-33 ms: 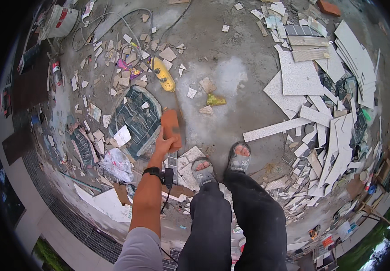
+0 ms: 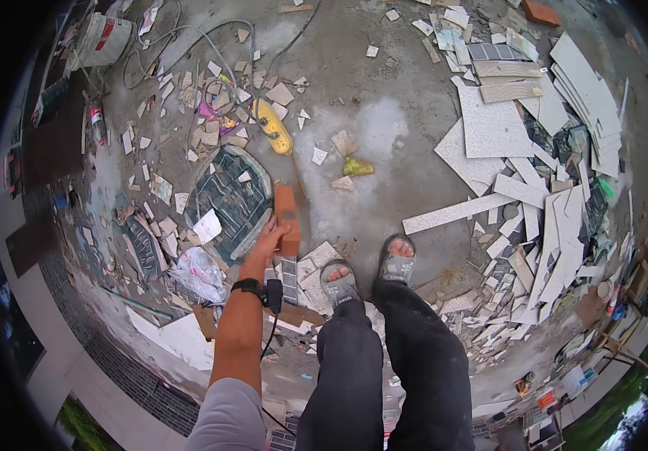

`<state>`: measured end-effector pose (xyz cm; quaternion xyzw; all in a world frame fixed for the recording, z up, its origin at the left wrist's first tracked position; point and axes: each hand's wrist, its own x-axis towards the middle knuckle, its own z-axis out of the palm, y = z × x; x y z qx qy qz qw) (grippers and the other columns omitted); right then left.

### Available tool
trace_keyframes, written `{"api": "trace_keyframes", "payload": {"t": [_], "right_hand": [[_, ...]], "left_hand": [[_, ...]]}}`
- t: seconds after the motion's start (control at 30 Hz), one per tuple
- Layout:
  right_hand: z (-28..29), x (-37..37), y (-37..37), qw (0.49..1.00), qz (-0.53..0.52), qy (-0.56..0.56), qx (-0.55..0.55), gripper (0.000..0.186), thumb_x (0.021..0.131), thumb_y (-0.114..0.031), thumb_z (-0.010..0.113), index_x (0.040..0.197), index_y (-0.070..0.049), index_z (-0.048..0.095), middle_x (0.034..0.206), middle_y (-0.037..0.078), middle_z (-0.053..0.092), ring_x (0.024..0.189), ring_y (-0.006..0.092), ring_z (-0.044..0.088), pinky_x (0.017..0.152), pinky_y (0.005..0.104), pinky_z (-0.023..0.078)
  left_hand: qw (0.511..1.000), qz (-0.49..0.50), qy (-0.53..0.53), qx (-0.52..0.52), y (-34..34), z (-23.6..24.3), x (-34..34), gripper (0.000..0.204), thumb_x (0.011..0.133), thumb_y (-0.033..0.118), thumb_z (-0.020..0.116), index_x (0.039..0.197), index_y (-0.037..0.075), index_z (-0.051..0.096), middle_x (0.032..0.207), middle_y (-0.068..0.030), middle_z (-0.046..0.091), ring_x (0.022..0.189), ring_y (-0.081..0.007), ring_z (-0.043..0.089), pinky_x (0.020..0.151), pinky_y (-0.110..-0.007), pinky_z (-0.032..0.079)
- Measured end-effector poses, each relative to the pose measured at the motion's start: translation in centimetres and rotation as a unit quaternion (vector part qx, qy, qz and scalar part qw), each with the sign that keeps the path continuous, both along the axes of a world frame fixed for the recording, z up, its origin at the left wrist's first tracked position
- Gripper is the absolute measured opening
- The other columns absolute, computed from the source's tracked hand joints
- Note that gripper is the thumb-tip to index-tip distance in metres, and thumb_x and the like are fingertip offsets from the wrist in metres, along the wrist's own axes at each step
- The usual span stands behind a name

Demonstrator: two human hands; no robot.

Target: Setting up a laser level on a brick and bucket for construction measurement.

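The fingers (image 2: 282, 228) of the left hand (image 2: 266, 241) are closed on the nearer end of an orange-red rectangular clay brick (image 2: 286, 204), bent over its left edge and face; the right hand is out of view. The brick stands out in front of the feet, just right of a dark green-black rounded panel with a pale rim (image 2: 228, 197) and on the near side of a yellow elongated plastic power strip (image 2: 273, 128). Whether its far end rests on the grey-brown concrete floor (image 2: 361, 75) or hangs above it, I cannot tell.

The likeliest trouble is a slip. With the hold at one end and only one hand visible, the brick's weight could twist it out of the grip, more so if its surface is dusty. A drop toward the body could catch the bare toes in the grey strapped sandals (image 2: 340, 289); a swing to the left could crack or chip the panel, and a throw forward could strike the power strip.

Footing is another risk: loose cream-white tile pieces (image 2: 318, 264) lie right beside the left sandal and could slide or cut. The thin black cable (image 2: 270, 337) hanging from the black wrist device (image 2: 273, 295) could also snag and jerk the arm.
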<state>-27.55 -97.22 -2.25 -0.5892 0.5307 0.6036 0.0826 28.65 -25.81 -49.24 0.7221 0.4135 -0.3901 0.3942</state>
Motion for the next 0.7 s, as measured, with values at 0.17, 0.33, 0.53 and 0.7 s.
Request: {"api": "trace_keyframes", "payload": {"t": [0.17,0.33,0.53,0.7], "right_hand": [[10.0,0.6,4.9,0.999,0.019,-0.041,-0.023,0.07,0.085,-0.041,0.073,0.136,0.002,0.053,0.101,0.014,0.064,0.081,0.0208,0.057,0.069,0.0398,0.049],[15.9,-15.0,11.8,0.974,-0.101,-0.167,-0.117,0.066,0.079,-0.033,0.079,0.128,0.003,0.053,0.109,0.021,0.067,0.096,0.0273,0.067,0.081,0.0414,0.055],[19.2,-13.2,24.5,0.961,-0.146,-0.221,-0.083,0.073,0.074,-0.053,0.075,0.121,0.0,0.059,0.116,0.024,0.066,0.111,0.0383,0.062,0.095,0.045,0.048],[14.7,-19.9,30.3,0.888,-0.29,-0.317,-0.165,0.068,0.076,-0.053,0.074,0.12,-0.002,0.061,0.117,0.024,0.065,0.11,0.0401,0.062,0.094,0.0457,0.048]], "left_hand": [[0.845,0.302,0.018,-0.441,-1.7,15.6,-0.6,0.073,0.084,0.045,0.072,0.143,0.014,0.044,0.136,-0.0089,0.055,0.124,-0.0276,0.055,0.101,-0.055,0.044],[0.854,0.116,0.058,-0.503,-8.6,32.2,4.1,0.079,0.083,0.036,0.074,0.148,0.011,0.036,0.138,-0.0082,0.053,0.126,-0.0259,0.053,0.103,-0.052,0.043],[0.887,-0.343,-0.024,-0.31,-13.4,40.8,6.0,0.099,0.073,0.002,0.082,0.154,0.007,0.024,0.116,-0.0117,0.064,0.101,-0.0233,0.066,0.076,-0.037,0.058],[0.533,-0.774,-0.245,-0.239,-23.9,41.0,10.2,0.09,0.074,0.022,0.081,0.144,-0.007,0.034,0.111,-0.0232,0.067,0.097,-0.032,0.069,0.084,-0.04,0.056]]}}
